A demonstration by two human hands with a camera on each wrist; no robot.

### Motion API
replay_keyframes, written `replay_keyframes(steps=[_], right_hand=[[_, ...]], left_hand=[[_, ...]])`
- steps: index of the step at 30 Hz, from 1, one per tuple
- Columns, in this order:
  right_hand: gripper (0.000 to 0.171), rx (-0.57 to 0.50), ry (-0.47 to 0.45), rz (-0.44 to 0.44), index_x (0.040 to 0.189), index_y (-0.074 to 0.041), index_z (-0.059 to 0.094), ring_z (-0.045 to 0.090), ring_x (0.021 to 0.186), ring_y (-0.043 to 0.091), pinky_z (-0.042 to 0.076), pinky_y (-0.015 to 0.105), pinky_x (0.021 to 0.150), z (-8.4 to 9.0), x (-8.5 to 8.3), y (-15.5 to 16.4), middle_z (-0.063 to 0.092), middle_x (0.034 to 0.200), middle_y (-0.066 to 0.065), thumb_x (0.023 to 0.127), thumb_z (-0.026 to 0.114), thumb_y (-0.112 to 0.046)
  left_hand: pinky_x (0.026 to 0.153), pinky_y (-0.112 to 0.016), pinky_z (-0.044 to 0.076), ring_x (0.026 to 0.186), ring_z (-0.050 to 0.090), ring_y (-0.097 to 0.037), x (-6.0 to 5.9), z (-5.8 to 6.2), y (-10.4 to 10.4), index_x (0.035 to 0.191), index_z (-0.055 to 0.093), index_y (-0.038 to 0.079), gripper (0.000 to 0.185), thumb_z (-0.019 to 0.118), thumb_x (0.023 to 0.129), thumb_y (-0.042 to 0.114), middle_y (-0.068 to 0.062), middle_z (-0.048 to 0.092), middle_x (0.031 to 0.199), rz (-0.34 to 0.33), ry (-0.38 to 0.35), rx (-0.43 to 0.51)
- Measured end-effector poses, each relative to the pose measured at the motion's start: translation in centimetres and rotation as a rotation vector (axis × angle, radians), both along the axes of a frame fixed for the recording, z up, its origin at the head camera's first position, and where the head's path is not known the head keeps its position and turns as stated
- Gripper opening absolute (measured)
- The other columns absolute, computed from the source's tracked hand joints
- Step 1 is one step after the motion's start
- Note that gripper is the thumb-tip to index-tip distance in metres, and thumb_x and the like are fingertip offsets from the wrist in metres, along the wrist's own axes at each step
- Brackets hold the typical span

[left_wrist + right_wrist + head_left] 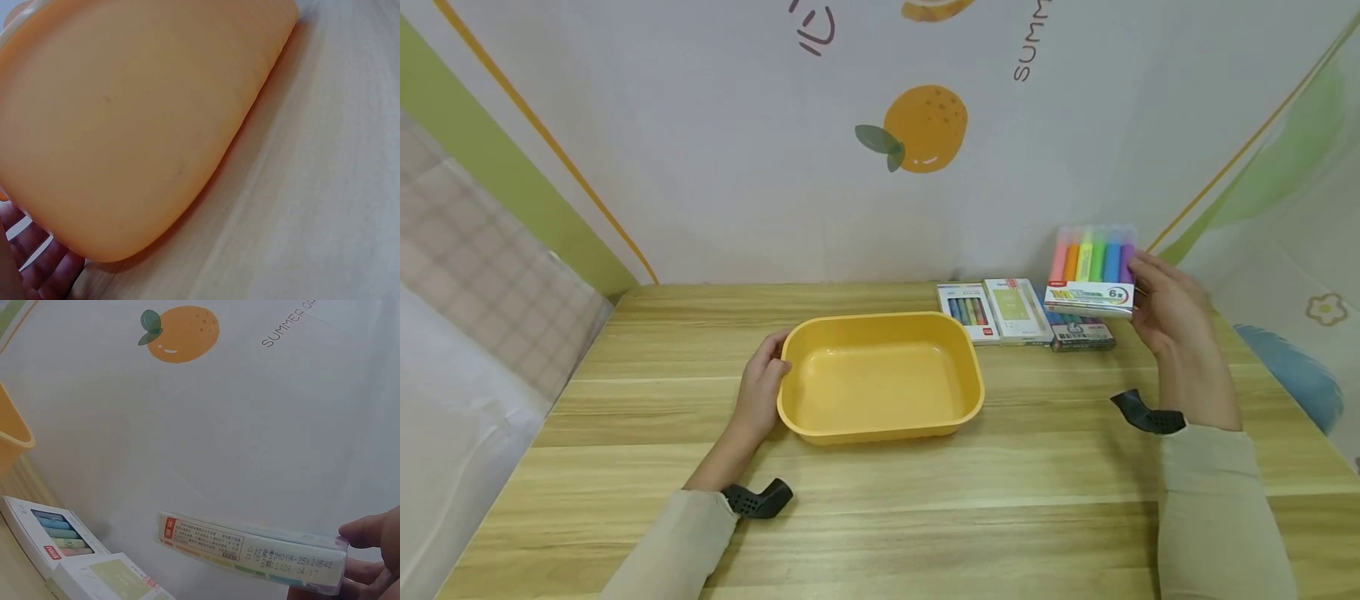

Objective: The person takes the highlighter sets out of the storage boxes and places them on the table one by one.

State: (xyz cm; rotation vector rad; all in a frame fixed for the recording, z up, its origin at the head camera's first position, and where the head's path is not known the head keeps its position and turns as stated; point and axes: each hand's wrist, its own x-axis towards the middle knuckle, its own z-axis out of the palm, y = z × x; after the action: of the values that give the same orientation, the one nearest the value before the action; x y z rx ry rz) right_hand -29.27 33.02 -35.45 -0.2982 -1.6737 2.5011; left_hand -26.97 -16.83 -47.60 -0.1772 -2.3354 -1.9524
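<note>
A yellow plastic basin point(880, 383) stands on the wooden table. My left hand point(760, 396) grips its left rim, thumb over the edge. The left wrist view shows the basin's outer side point(131, 125) with fingers point(47, 262) beside it. At the back right, my right hand point(1180, 312) pinches a clear pack of highlighters point(1092, 271) by its right side, raised over the boxes. Pink, orange, yellow, green, blue and purple pens show inside it. In the right wrist view the printed end of the highlighter pack point(250, 553) faces the camera, between thumb and fingers point(369, 531).
Along the table's back edge lie a white box with coloured sticks in its window point(968, 312), a white and green box point(1017, 310) and a dark-ended box point(1082, 333), partly hidden beneath the pack. A fruit-print sheet point(737, 167) hangs behind the table point(925, 517).
</note>
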Motion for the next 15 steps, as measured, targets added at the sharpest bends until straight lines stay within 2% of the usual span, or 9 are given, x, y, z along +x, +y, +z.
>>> replay_keyframes(steps=[6, 11, 15], right_hand=[[0.023, 0.043, -0.007, 0.033, 0.117, -0.018, 0.066, 0.064, 0.096, 0.009, 0.056, 0.021, 0.076, -0.1, -0.1, -0.4, 0.069, 0.103, -0.003, 0.095, 0.067, -0.023], [0.015, 0.010, 0.007, 0.069, 0.112, -0.015, 0.066, 0.067, 0.086, 0.010, 0.056, 0.023, 0.070, -0.3, -0.4, -1.0, 0.071, 0.093, -0.001, 0.097, 0.064, -0.017], [0.016, 0.026, -0.004, 0.077, 0.113, -0.015, 0.064, 0.065, 0.086, 0.011, 0.055, 0.023, 0.071, -0.5, -0.6, -1.4, 0.069, 0.093, 0.000, 0.098, 0.064, -0.017]], left_hand=[[0.086, -0.013, 0.049, 0.108, 0.057, -0.017, 0.0, 0.1, -0.1, 0.141, 0.051, 0.000, 0.049, 0.037, 0.094, 0.007, -0.021, 0.058, 0.133, -0.005, -0.001, -0.005], [0.085, -0.013, 0.049, 0.107, 0.057, -0.016, 0.0, 0.2, 0.0, 0.140, 0.051, -0.001, 0.050, 0.037, 0.093, 0.007, -0.022, 0.058, 0.132, 0.003, 0.003, 0.003], [0.085, -0.013, 0.049, 0.106, 0.057, -0.016, 0.0, 0.2, 0.1, 0.140, 0.051, -0.001, 0.050, 0.037, 0.093, 0.007, -0.023, 0.058, 0.131, 0.004, 0.006, 0.007]])
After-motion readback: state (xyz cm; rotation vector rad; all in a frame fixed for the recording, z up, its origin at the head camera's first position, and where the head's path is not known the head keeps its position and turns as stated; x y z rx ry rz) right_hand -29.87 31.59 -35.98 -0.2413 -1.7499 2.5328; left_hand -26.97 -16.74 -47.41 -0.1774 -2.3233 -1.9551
